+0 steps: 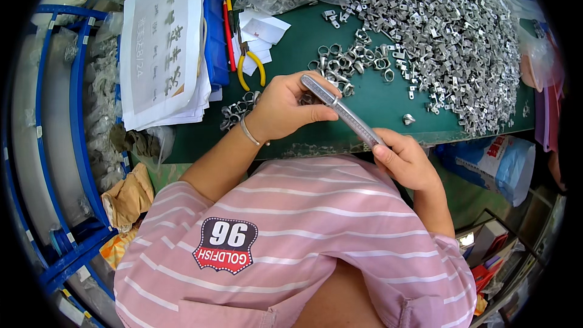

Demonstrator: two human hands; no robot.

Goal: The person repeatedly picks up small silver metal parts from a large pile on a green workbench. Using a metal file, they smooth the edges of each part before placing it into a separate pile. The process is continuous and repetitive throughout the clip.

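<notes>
A tapered metal ring mandrel (354, 123) with marks along its length slants between my hands over the table's near edge. My left hand (284, 108) is closed around its upper left end, fingers behind and thumb stretched along the near side. A thin bright band, seemingly a ring (333, 102), sits around the rod beside my left fingertips. My right hand (405, 157) grips the lower right end between thumb and fingers. Just beyond my left hand lie loose metal rings (349, 61), and more rings (234, 115) lie beside my left wrist.
A large heap of small metal parts (449, 42) covers the green table's (291, 24) right side. Yellow-handled pliers (251, 70), a red pen (229, 42) and paper sheets (161, 48) lie left. A single part (409, 119) sits near the front edge. Blue shelving (79, 115) stands left.
</notes>
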